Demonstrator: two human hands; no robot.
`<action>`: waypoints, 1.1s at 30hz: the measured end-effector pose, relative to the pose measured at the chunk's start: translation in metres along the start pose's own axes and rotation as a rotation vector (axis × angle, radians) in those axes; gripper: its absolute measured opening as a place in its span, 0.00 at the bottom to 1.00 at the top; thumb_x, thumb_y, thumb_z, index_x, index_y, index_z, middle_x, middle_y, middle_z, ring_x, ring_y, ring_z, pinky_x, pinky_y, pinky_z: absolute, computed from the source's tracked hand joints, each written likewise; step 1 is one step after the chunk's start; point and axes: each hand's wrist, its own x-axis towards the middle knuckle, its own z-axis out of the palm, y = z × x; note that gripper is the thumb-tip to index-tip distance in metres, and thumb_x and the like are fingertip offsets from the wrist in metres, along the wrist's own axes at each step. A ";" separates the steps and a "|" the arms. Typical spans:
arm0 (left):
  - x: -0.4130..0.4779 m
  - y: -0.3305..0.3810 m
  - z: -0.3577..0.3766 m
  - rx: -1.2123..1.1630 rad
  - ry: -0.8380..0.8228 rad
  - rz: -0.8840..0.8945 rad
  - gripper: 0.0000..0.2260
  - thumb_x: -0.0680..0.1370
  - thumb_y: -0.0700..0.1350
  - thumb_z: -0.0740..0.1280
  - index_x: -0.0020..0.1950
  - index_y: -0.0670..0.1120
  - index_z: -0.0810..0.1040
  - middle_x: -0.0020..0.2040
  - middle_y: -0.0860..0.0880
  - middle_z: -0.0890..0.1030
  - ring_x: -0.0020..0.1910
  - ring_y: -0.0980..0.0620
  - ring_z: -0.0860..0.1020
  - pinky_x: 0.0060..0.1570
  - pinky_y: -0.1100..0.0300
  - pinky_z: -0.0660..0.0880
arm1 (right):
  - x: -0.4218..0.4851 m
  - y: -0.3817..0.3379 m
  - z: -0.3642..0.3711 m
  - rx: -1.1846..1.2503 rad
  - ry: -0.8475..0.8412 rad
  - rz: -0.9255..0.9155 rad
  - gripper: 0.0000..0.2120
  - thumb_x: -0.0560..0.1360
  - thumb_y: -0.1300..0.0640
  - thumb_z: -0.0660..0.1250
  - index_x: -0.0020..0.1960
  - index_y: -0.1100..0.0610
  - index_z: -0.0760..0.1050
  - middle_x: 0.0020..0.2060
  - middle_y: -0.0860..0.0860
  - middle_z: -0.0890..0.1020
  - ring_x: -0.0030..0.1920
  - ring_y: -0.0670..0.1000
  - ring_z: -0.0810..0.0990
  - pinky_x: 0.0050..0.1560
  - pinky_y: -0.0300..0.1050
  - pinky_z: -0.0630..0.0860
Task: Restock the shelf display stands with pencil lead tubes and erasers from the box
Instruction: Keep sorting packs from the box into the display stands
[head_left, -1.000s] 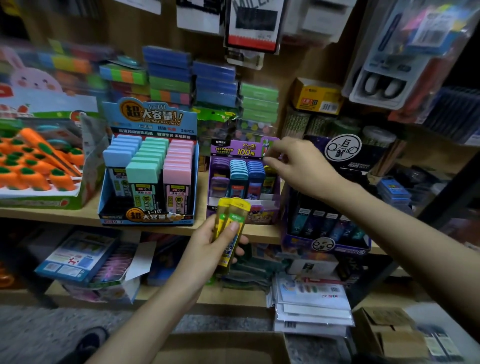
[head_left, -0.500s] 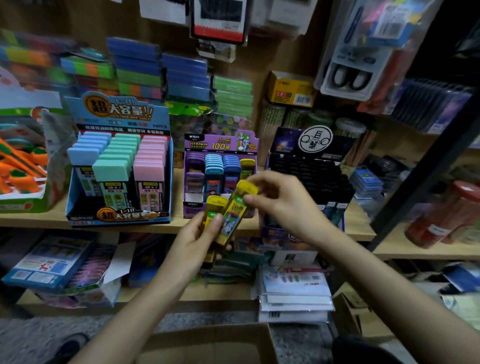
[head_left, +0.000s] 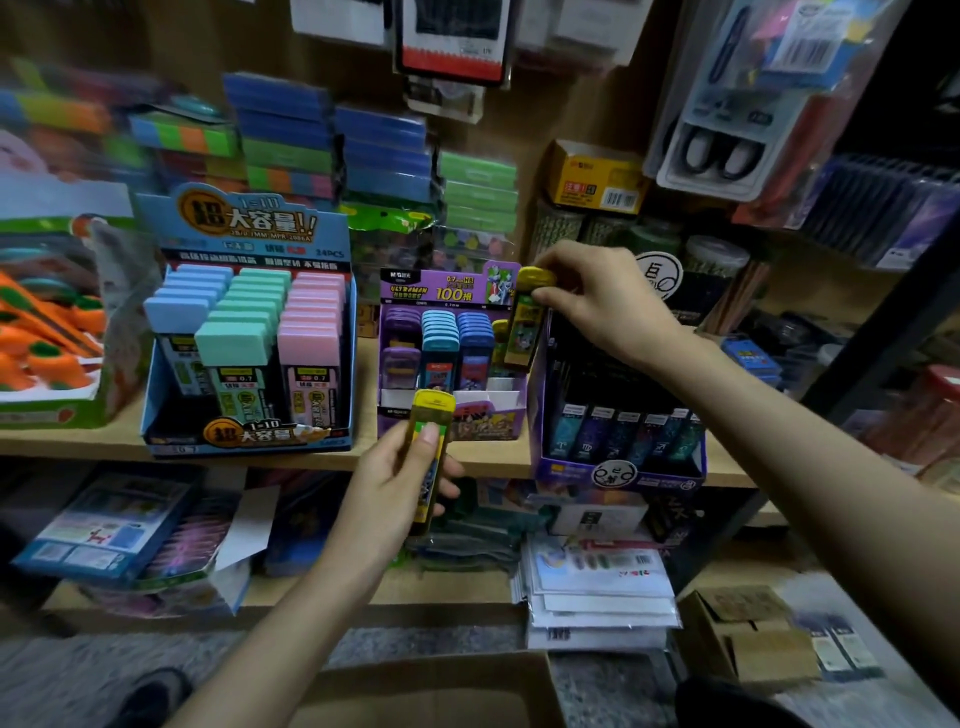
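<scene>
Wooden shelf (head_left: 93, 441), crammed with stationery. Right hand (head_left: 608, 306) pinched a yellow lead tube (head_left: 524, 332) by its cap, upright over the right end column of the purple display stand (head_left: 447, 291). Left hand (head_left: 389, 488) gripped a spare yellow tube (head_left: 428, 452) in front of the shelf edge. My take: keep it vertical, lower straight down, label forward, don't clip the blue row (head_left: 475, 338).

My fingers (head_left: 566, 262) and forearms (head_left: 779, 415) are bare; I wear a dark shoe (head_left: 150, 693), near left.
</scene>
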 end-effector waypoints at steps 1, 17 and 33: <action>0.000 0.000 0.001 0.002 0.000 -0.002 0.10 0.80 0.48 0.58 0.50 0.46 0.76 0.35 0.50 0.81 0.33 0.56 0.79 0.33 0.63 0.76 | 0.003 -0.001 0.002 -0.002 -0.006 -0.006 0.10 0.74 0.59 0.69 0.53 0.61 0.78 0.47 0.54 0.82 0.47 0.51 0.79 0.48 0.41 0.72; -0.004 0.008 0.006 -0.004 -0.021 0.019 0.07 0.80 0.46 0.58 0.54 0.45 0.72 0.40 0.48 0.81 0.34 0.56 0.79 0.34 0.63 0.76 | 0.011 -0.002 0.041 -0.468 -0.212 -0.117 0.10 0.78 0.55 0.61 0.56 0.58 0.75 0.53 0.55 0.76 0.58 0.57 0.72 0.43 0.49 0.71; 0.028 0.001 -0.018 0.812 0.020 0.405 0.17 0.77 0.51 0.64 0.64 0.48 0.72 0.61 0.51 0.74 0.61 0.54 0.72 0.58 0.60 0.70 | -0.023 -0.019 -0.008 0.230 -0.062 0.081 0.08 0.74 0.56 0.70 0.49 0.60 0.80 0.42 0.55 0.82 0.42 0.51 0.78 0.45 0.45 0.73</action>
